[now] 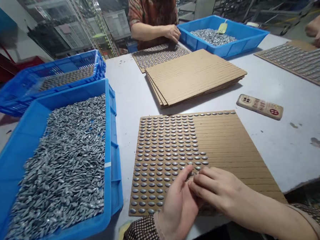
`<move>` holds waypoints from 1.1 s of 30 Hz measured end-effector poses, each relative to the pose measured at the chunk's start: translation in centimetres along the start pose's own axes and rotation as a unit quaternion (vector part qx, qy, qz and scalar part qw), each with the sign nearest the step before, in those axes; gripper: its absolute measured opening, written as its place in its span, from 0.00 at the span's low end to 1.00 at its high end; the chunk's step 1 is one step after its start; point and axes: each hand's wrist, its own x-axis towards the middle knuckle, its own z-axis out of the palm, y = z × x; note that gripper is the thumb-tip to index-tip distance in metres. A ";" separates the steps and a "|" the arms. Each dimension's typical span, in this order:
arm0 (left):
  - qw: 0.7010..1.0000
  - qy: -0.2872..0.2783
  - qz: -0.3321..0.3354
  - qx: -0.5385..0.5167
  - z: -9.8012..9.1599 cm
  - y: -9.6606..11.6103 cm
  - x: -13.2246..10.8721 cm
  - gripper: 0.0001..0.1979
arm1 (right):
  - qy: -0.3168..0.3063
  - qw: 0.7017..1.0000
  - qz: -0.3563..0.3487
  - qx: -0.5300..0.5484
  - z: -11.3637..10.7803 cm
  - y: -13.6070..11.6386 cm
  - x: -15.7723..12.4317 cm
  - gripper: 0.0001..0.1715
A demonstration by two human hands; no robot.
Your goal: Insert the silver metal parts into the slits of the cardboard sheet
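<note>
Low over a grooved brown board (228, 145), my two hands meet. My left hand (181, 201) is cupped palm up with its thumb stretched out; its other fingers are mostly covered. Curled over them, the fingers of my right hand (217, 187) are closed together at the left palm. Whatever lies between the hands is hidden. Rows of small grey spindle-shaped metal pieces (165, 144) fill the board's left part, and the top row runs across nearly the full width. Bare grooves show on the right. Many loose metal pieces (68, 160) lie in a blue tub (113, 136) at my left.
Beyond my board lies a stack of grooved boards (195, 75). A printed tan block (259, 106) is to its right. Across the table, a person's hand (171, 32) is near another filled board and a blue tub (242, 46). Another hand (319, 33) is at far right.
</note>
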 end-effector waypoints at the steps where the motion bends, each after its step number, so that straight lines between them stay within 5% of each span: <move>1: 1.000 0.003 -0.002 0.004 0.0 0.0 0.0 0.12 | -0.007 1.000 -0.007 -0.018 0.0 -0.1 -0.1 0.09; 10: 0.999 -0.010 -0.031 0.000 -0.4 0.3 0.2 0.16 | -0.026 0.995 -0.033 -0.094 0.5 -0.2 -0.5 0.11; 15: 1.000 -0.018 -0.001 -0.005 -0.1 0.4 0.1 0.14 | 0.030 0.999 -0.002 -0.039 0.6 0.4 -0.7 0.14; 19: 1.000 0.004 0.005 0.026 -0.3 0.4 0.1 0.14 | 0.099 0.984 0.123 0.087 0.3 3.3 -1.6 0.14; 22: 0.997 0.047 0.016 0.052 -0.4 0.5 0.0 0.12 | 0.116 0.935 0.278 0.186 0.3 6.4 -2.3 0.09; 25: 0.996 0.055 0.018 0.074 -0.3 0.6 -0.2 0.11 | 0.130 0.903 0.349 0.215 0.9 8.5 -2.4 0.08; 33: 0.994 0.050 0.019 0.098 -0.4 0.7 -0.4 0.09 | 0.108 0.943 0.283 0.139 2.3 9.2 -1.5 0.08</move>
